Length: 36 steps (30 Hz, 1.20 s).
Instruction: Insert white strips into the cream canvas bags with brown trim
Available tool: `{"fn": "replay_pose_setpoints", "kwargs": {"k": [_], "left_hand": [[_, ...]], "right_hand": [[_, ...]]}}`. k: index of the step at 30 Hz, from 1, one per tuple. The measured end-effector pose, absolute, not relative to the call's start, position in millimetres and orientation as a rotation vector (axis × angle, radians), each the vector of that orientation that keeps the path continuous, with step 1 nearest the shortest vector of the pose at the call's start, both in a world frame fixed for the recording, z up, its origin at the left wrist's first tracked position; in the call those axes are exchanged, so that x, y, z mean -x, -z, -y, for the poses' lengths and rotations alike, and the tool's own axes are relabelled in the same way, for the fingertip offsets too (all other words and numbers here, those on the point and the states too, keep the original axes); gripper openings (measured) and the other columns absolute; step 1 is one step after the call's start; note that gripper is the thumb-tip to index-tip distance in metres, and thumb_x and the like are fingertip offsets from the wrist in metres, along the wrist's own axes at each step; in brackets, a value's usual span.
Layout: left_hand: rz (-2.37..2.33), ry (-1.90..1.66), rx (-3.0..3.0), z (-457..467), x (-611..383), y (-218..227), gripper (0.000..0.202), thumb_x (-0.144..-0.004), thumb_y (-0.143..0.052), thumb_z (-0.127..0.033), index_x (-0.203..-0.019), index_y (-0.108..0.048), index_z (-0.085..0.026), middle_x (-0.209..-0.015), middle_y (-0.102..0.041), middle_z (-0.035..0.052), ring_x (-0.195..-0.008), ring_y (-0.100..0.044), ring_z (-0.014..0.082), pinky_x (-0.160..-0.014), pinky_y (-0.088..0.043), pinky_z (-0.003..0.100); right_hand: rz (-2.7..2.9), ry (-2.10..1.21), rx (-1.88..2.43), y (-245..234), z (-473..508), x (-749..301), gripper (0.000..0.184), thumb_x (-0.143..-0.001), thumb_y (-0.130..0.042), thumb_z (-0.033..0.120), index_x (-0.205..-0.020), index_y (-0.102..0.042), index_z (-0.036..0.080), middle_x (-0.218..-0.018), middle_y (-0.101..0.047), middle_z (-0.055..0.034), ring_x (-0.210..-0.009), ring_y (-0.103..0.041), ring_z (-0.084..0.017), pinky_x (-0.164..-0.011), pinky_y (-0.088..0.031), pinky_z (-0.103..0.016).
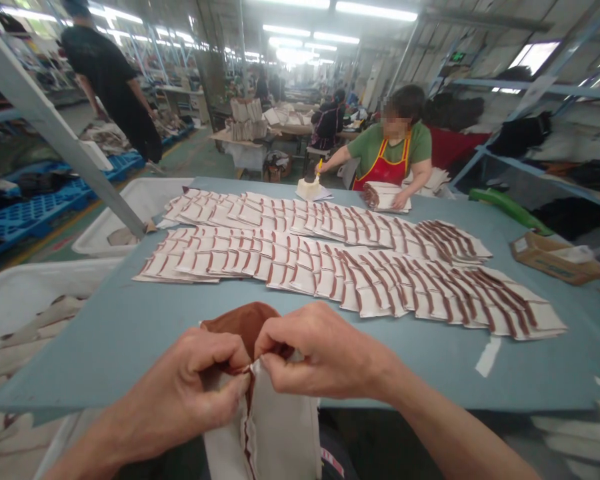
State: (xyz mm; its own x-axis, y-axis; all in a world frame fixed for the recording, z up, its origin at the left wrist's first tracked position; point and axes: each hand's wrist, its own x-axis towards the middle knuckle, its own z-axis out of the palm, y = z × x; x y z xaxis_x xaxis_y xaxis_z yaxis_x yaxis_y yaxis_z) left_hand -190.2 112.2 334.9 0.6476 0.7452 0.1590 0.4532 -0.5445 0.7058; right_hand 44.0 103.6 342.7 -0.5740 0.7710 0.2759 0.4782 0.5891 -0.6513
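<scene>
Right in front of me is a sewn fabric piece, off-white outside with a brown inner face showing at its top. A brown-edged seam runs down its middle. My left hand pinches the upper end of that seam from the left side. From the right, my right hand pinches the same spot, its fingertips nearly touching the left ones. Beyond my hands, two long overlapping rows of similar off-white pieces with brown edges lie across the blue-grey table.
Opposite me, a co-worker in a red apron holds a brush over a pale container, beside a stack of pieces. A cardboard box sits on the right. White bins with fabric stand left, near a slanted metal post.
</scene>
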Motion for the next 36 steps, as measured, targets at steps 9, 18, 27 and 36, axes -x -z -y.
{"fn": "replay_pose_setpoints", "kwargs": {"k": [9, 18, 27, 36], "left_hand": [[-0.942, -0.466, -2.216, -133.7, 190.4, -343.3, 0.019, -0.088, -0.055, -0.021, -0.070, -0.061, -0.021, -0.062, -0.049, -0.0075, -0.056, -0.044, 0.0096, -0.052, -0.029, 0.023], [-0.995, -0.525, -2.402, -135.7, 174.2, -347.2, 0.015, -0.078, -0.051, -0.016, -0.066, -0.046, -0.023, -0.056, -0.046, -0.0069, -0.052, -0.042, 0.0113, -0.054, -0.023, 0.029], [-0.922, -0.577, -2.249, -137.2, 189.8, -332.6, 0.024, -0.098, -0.055, -0.021, -0.076, -0.064, -0.021, -0.064, -0.056, -0.0077, -0.057, -0.049, 0.0101, -0.055, -0.034, 0.022], [-0.831, -0.546, -2.304, -146.2, 201.3, -351.0, 0.021, -0.100, -0.062, -0.021, -0.089, -0.080, -0.022, -0.066, -0.070, -0.0075, -0.055, -0.060, 0.0078, -0.054, -0.038, 0.018]], "right_hand": [[2.308, -0.685, 1.104, -346.3, -112.2, -42.6, 0.013, -0.092, -0.068, 0.013, -0.081, -0.072, 0.019, -0.074, -0.075, 0.0009, -0.064, -0.060, -0.013, -0.060, -0.030, -0.027], [2.408, -0.475, 1.243, -348.9, -108.7, -35.0, 0.021, -0.103, -0.063, 0.017, -0.083, -0.069, 0.019, -0.081, -0.078, -0.0034, -0.065, -0.061, -0.016, -0.062, -0.030, -0.032], [2.003, -0.952, 1.259, -326.4, -107.3, -35.2, 0.003, -0.087, -0.073, 0.020, -0.087, -0.071, 0.021, -0.082, -0.077, 0.0007, -0.075, -0.069, -0.017, -0.071, -0.044, -0.027], [1.875, -0.984, 1.155, -317.7, -113.4, -28.6, 0.003, -0.083, -0.069, 0.020, -0.082, -0.072, 0.021, -0.079, -0.075, 0.0008, -0.073, -0.069, -0.015, -0.070, -0.048, -0.025]]}}
